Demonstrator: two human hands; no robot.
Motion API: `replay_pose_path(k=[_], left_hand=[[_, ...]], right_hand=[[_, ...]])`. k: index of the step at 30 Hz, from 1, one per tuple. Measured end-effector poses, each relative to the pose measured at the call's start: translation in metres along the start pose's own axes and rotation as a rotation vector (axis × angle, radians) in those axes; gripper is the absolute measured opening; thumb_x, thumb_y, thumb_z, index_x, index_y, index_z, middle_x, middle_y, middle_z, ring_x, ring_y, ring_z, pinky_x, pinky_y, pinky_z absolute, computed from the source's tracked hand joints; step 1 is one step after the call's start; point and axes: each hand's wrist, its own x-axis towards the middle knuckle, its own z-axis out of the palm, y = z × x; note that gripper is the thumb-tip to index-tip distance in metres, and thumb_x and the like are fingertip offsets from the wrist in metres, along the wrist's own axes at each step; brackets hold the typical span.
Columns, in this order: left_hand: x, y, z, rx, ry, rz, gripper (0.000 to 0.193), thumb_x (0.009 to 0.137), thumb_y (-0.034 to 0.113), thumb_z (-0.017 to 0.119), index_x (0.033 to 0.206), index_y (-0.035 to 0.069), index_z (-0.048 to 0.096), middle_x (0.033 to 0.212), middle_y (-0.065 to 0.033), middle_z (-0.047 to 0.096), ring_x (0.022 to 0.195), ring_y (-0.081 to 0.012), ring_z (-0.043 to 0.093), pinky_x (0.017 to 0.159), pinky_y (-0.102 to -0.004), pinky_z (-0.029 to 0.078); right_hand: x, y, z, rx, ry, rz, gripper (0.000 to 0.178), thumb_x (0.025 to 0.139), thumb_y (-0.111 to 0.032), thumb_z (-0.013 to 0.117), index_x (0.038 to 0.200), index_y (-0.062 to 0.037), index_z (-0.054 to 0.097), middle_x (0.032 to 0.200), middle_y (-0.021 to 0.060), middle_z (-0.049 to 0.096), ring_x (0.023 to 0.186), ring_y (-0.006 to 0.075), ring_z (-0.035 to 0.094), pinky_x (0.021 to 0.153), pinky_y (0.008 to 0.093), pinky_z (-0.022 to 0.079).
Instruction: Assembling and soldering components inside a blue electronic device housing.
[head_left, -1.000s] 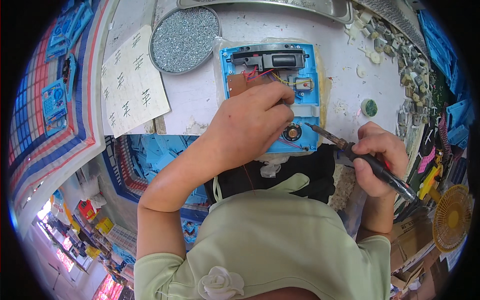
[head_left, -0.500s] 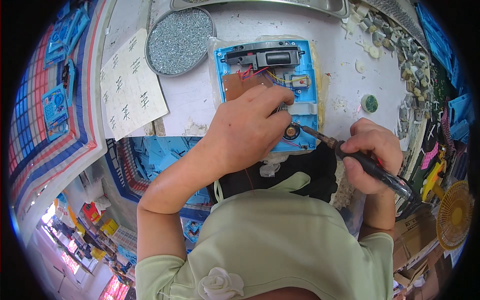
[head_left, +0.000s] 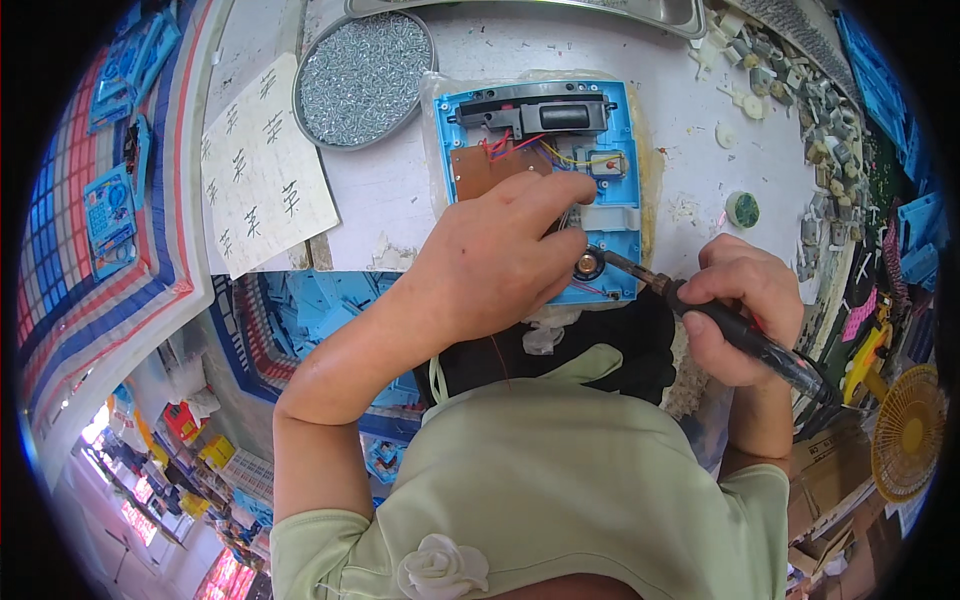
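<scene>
An open blue plastic casing (head_left: 630, 185) lies on the table in front of me, on clear plastic wrap. Inside it are a brown circuit board (head_left: 480, 172), a black module (head_left: 560, 117), coloured wires and a small round speaker (head_left: 588, 264). My left hand (head_left: 500, 250) reaches over the lower left of the casing with fingers bent and closed; whatever they pinch is hidden beneath them. In my right hand (head_left: 745, 305) is a black-handled soldering iron (head_left: 735, 330), slanting up to the left. Its tip is at the speaker's right edge; contact cannot be made out.
A round dish of small screws (head_left: 365, 80) stands at the back left beside a handwritten sheet (head_left: 265, 170). To the right are a small green-topped tin (head_left: 742, 209) and many small motor-like parts (head_left: 825, 150). A metal tray (head_left: 540, 8) lines the far edge. A yellow fan (head_left: 908, 420) stands lower right.
Very little differs. Casing and table show a slight rightward shift in the picture. Both hands keep nearly the same pose, with the iron's tip still at the speaker.
</scene>
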Motion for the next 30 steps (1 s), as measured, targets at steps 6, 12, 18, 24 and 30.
replay_pose_path(k=[6, 12, 18, 24, 30], left_hand=[[0.000, 0.001, 0.000, 0.013, -0.026, 0.002, 0.027, 0.070, 0.003, 0.079, 0.093, 0.008, 0.067, 0.117, -0.0092, 0.062, 0.091, -0.0272, 0.067, 0.073, -0.0377, 0.057], [0.003, 0.004, 0.000, 0.072, -0.012, 0.030, 0.026, 0.068, 0.005, 0.079, 0.091, 0.007, 0.066, 0.115, -0.0081, 0.063, 0.085, -0.0273, 0.065, 0.066, -0.0371, 0.056], [0.003, 0.004, 0.002, 0.091, -0.016, 0.036, 0.024, 0.066, 0.005, 0.078, 0.087, 0.007, 0.066, 0.114, -0.0071, 0.063, 0.081, -0.0262, 0.063, 0.063, -0.0373, 0.054], [0.000, 0.001, 0.002, 0.099, -0.012, 0.048, 0.024, 0.067, 0.005, 0.078, 0.087, 0.007, 0.066, 0.115, -0.0073, 0.063, 0.082, -0.0260, 0.063, 0.063, -0.0371, 0.054], [0.005, 0.002, -0.001, 0.097, -0.008, 0.076, 0.024, 0.068, 0.005, 0.079, 0.088, 0.007, 0.066, 0.114, -0.0099, 0.064, 0.090, -0.0302, 0.066, 0.070, -0.0394, 0.056]], right_hand=[[0.002, -0.001, 0.001, -0.013, -0.017, 0.014, 0.020, 0.069, -0.005, 0.073, 0.088, -0.0046, 0.069, 0.073, 0.0067, 0.068, 0.056, 0.0240, 0.057, 0.054, 0.0339, 0.045], [0.001, 0.002, 0.004, -0.042, -0.015, -0.048, 0.018, 0.074, -0.012, 0.071, 0.087, -0.0010, 0.066, 0.061, 0.0067, 0.052, 0.054, 0.0237, 0.049, 0.053, 0.0344, 0.039], [0.004, -0.004, 0.003, -0.063, -0.015, -0.062, 0.018, 0.071, -0.008, 0.072, 0.086, -0.0017, 0.066, 0.065, 0.0075, 0.058, 0.054, 0.0242, 0.051, 0.053, 0.0342, 0.040], [-0.012, -0.010, -0.013, 0.005, 0.131, -0.004, 0.020, 0.074, -0.010, 0.075, 0.090, 0.0005, 0.067, 0.066, 0.0070, 0.056, 0.057, 0.0219, 0.051, 0.058, 0.0344, 0.042], [-0.107, -0.009, -0.077, 0.027, 0.682, 0.170, 0.038, 0.083, -0.021, 0.076, 0.106, 0.0019, 0.056, 0.090, 0.0064, 0.054, 0.079, 0.0153, 0.053, 0.081, 0.0378, 0.046]])
